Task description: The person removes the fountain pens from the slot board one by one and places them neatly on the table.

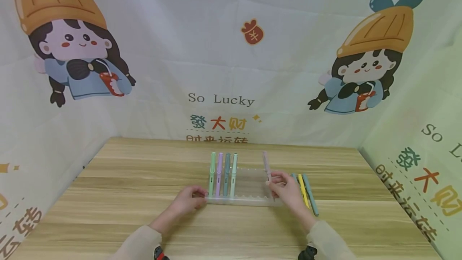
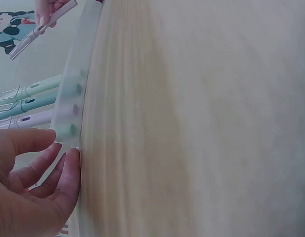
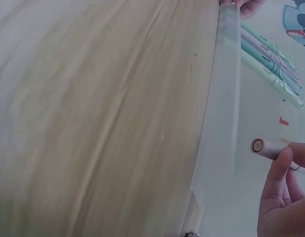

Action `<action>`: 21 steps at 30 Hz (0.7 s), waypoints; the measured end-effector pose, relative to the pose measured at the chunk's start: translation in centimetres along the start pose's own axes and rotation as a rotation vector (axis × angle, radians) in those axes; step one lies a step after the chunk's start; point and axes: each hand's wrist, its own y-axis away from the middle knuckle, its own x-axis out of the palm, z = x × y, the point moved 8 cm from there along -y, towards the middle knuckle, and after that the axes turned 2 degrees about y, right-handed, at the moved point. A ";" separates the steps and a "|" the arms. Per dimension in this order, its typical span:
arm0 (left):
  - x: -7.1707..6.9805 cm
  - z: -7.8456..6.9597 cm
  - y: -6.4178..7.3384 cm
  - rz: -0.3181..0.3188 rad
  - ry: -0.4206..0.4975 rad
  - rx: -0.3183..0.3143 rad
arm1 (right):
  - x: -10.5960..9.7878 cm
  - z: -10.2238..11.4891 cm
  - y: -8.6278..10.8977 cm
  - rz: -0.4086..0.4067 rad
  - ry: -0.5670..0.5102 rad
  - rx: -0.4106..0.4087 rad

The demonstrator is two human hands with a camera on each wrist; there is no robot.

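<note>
With right fingers (image 3: 277, 177) drawn narrow against the thumb, pinches a pink pen (image 1: 266, 159) over the right end of the rack (image 1: 242, 201), seemingly apart from it. Has it slightly tilted, cap up, and gripped around the middle, likely for balance and to leave the lower end free for guiding. With left fingers (image 2: 68, 173) curled in opposite the thumb, holds the rack's left end, presumably to prevent sliding.

Just right of the left fingers, shows a green pen (image 1: 212, 175), then a purple pen (image 1: 219, 175), a teal pen (image 1: 226, 175) and a mint pen (image 1: 234, 175), side by side in the rack, all caps up, probably spaced and kept from rolling by the scalloped edges.

Just right of the right fingers, shows a blue pen (image 1: 294, 176), partly hidden, a yellow pen (image 1: 303, 191) and another blue pen (image 1: 311, 195), loose on the tabletop (image 1: 144, 171), perhaps laid there for easy reach.

Behind both sets of fingers, past the rack, shows a printed backdrop (image 1: 223, 63).
</note>
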 end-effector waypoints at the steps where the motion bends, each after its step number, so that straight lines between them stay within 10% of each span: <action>1: 0.0 0.0 0.0 -0.001 -0.003 0.001 | -0.2 0.0 0.1 -0.001 0.007 0.005; 21: 0.0 0.0 0.0 0.001 -0.029 -0.010 | -4.7 -1.4 0.3 0.013 0.087 0.069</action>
